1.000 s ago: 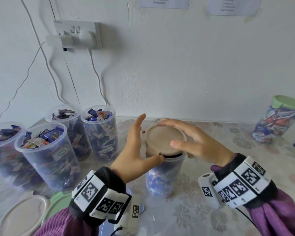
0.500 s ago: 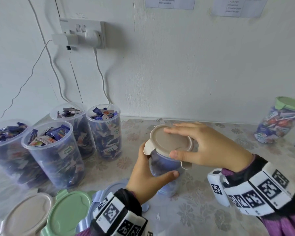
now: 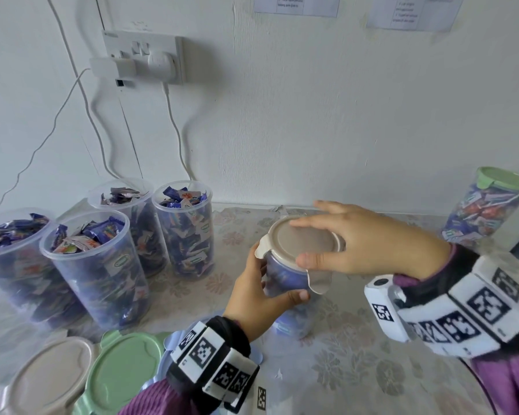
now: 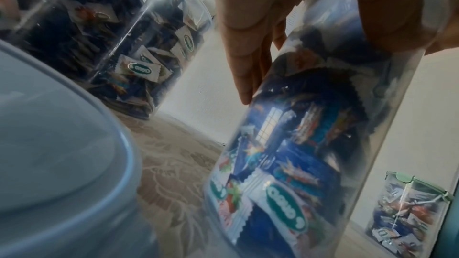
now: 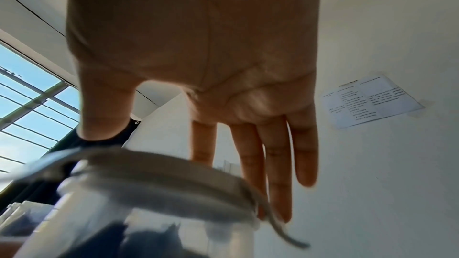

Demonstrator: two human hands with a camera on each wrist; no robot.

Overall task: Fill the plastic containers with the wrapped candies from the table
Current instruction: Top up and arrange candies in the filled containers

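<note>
A clear plastic container (image 3: pixel 285 280) full of wrapped candies stands mid-table, tilted a little. A beige lid (image 3: pixel 303 244) sits on it, with its side flaps sticking out. My left hand (image 3: pixel 261 290) grips the container's body from the left, thumb across the front. In the left wrist view its fingers (image 4: pixel 248 56) wrap behind the container (image 4: pixel 298 154). My right hand (image 3: pixel 357 244) lies flat over the lid with straight fingers, thumb at the near rim. The right wrist view shows that palm (image 5: pixel 198 46) above the lid (image 5: pixel 161 174).
Several open containers (image 3: pixel 96 271) heaped with candies stand at the left by the wall. A closed container with a green lid (image 3: pixel 486 211) stands far right. Loose beige (image 3: pixel 48 375), green (image 3: pixel 123 366) and blue (image 4: pixel 62 164) lids lie at the near left. Cables hang from a wall socket (image 3: pixel 141 55).
My left hand has dropped from beside the lid and now grips the container's body. My right hand has stayed spread over the lid.
</note>
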